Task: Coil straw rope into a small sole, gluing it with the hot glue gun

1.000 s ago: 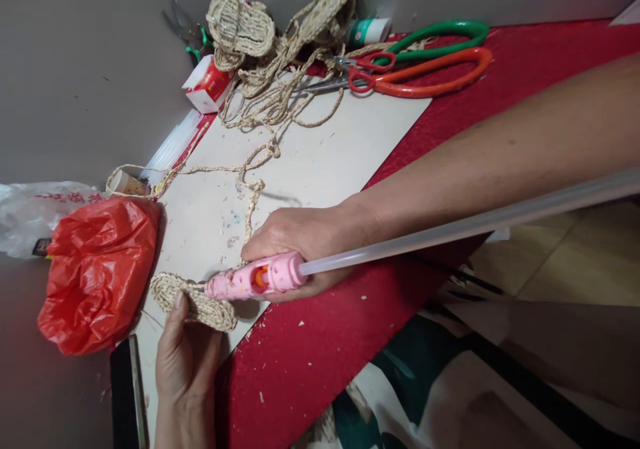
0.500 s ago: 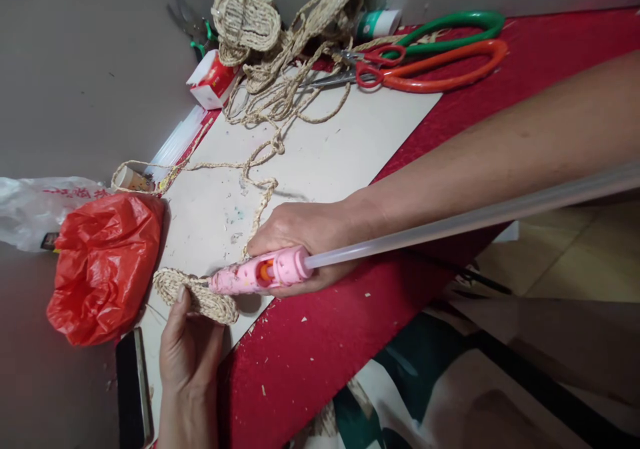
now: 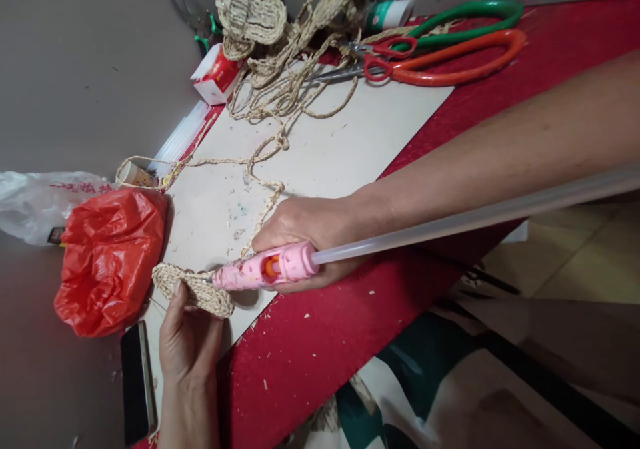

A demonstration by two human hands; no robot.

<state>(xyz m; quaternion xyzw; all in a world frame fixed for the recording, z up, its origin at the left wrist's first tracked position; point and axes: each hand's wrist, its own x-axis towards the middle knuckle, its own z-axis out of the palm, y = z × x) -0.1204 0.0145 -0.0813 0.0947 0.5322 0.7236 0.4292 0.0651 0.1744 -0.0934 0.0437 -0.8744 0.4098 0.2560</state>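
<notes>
In my left hand (image 3: 187,342) is a flat, sole-shaped piece of coiled braided straw (image 3: 200,293), pinched with the thumb on top and the fingers beneath. My right hand (image 3: 305,232) grips a pink hot glue gun (image 3: 265,266), whose nozzle meets the upper edge of the straw piece. A long translucent glue stick (image 3: 450,225) sticks out of the gun's back end, along my forearm. The loose braided straw cord (image 3: 270,199) runs from behind my right hand up to a tangled heap. My right fingers are partly hidden by the gun.
Straw braid bundles (image 3: 253,12) lie at the back beside scissors with red handles (image 3: 377,69) and large green and orange handles (image 3: 463,69). A red plastic bag (image 3: 113,262), a phone (image 3: 137,382), a tissue box (image 3: 217,79) and glue sticks (image 3: 180,139) line the left side.
The whole view has shifted slightly. Both hands keep their holds, and the gun's nozzle stays at the straw piece's edge, with the piece turned a little.
</notes>
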